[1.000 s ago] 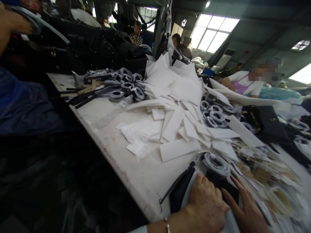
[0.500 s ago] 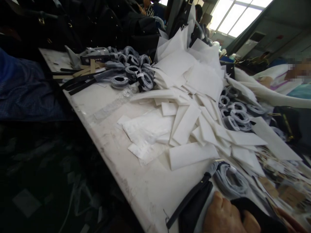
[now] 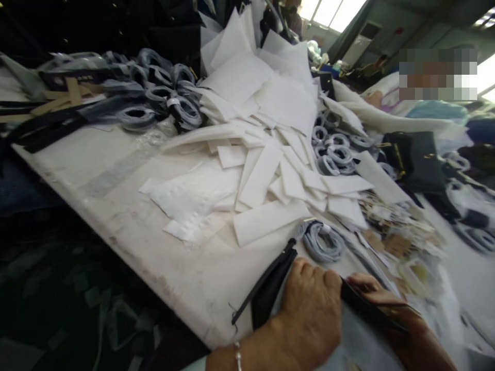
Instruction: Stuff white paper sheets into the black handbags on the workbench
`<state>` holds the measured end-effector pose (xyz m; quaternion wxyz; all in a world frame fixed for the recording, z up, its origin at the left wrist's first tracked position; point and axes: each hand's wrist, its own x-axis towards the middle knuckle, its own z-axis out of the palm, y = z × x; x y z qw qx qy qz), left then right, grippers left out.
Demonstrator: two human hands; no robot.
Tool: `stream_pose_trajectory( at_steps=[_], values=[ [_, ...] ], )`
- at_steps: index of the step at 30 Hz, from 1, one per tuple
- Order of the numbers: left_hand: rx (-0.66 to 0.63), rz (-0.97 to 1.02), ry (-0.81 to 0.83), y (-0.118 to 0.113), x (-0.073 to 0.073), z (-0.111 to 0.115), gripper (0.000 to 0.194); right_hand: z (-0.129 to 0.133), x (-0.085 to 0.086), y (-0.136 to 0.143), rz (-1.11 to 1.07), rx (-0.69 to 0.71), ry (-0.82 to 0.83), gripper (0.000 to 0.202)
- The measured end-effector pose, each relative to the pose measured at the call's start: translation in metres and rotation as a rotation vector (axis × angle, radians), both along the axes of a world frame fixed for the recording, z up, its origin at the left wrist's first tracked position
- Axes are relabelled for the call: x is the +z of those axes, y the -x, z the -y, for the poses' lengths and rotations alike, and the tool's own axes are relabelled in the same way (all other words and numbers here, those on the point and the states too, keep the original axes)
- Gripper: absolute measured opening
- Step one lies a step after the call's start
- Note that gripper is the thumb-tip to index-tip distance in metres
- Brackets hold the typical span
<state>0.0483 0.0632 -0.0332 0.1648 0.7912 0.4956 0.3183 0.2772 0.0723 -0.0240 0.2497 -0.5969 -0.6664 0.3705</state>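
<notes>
A black bag [image 3: 266, 296] with a greyish inner or wrapped side is at the bottom of the view, its lower part cut off by the frame. My left hand [image 3: 313, 299], a bracelet at its wrist, is closed over the bag's upper edge. On the far right side of the opening, my right hand [image 3: 373, 291] grips the dark rim, partly hidden behind it. A thin black strip [image 3: 261, 286] hangs along the bag's left side. Just beyond my hands lies a coiled strap in clear plastic [image 3: 323, 242].
White foam sheets [image 3: 235, 77] are heaped mid-table, with cut strips [image 3: 270, 221] nearer me. Wrapped strap coils [image 3: 135, 118] lie at left, more coils [image 3: 340, 154] at right. A dark bag [image 3: 415, 159] stands behind small tags [image 3: 398, 221]. The table edge [image 3: 116, 247] runs diagonally at left.
The view has swung right, so the table's contents have shifted left. My left hand and the bag show more fully, and my right hand now shows clearly at the bag's rim.
</notes>
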Motion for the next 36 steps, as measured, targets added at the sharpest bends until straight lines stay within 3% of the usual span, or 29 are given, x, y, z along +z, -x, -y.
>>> stream_pose_trajectory(
  at_steps=[3, 7, 12, 15, 21, 26, 30, 33, 36],
  values=[
    [0.058, 0.057, -0.004, 0.005, 0.003, 0.002, 0.019, 0.005, 0.016, 0.009, -0.341, 0.001, 0.134, 0.059],
    [0.109, 0.09, 0.017, 0.007, 0.003, -0.001, 0.023, 0.005, 0.031, 0.014, -0.354, 0.149, 0.221, 0.052],
    [0.115, 0.216, -0.039, 0.013, 0.006, -0.006, 0.027, 0.01, 0.04, 0.02, -0.249, 0.322, 0.206, 0.034],
    [0.041, 0.221, -0.09, 0.018, 0.011, -0.004, 0.028, 0.012, 0.043, 0.024, -0.185, 0.387, 0.17, 0.034],
    [-0.311, 0.344, -0.157, 0.022, 0.02, 0.007, 0.028, 0.012, 0.038, 0.029, -0.238, 0.448, 0.097, 0.035],
    [-0.437, 0.249, -0.154, 0.023, 0.033, 0.012, 0.033, 0.011, 0.029, 0.032, -0.23, 0.403, 0.086, 0.038],
    [-0.662, -0.044, -0.007, 0.028, 0.058, 0.033, 0.031, 0.009, 0.026, 0.033, -0.218, 0.391, 0.1, 0.041],
    [-0.626, -0.217, 0.053, 0.033, 0.064, 0.058, 0.028, 0.009, 0.024, 0.033, -0.223, 0.402, 0.09, 0.042],
    [-0.507, -0.238, 0.038, 0.035, 0.054, 0.077, 0.042, 0.008, 0.022, 0.036, -0.202, 0.401, 0.071, 0.037]
  ],
)
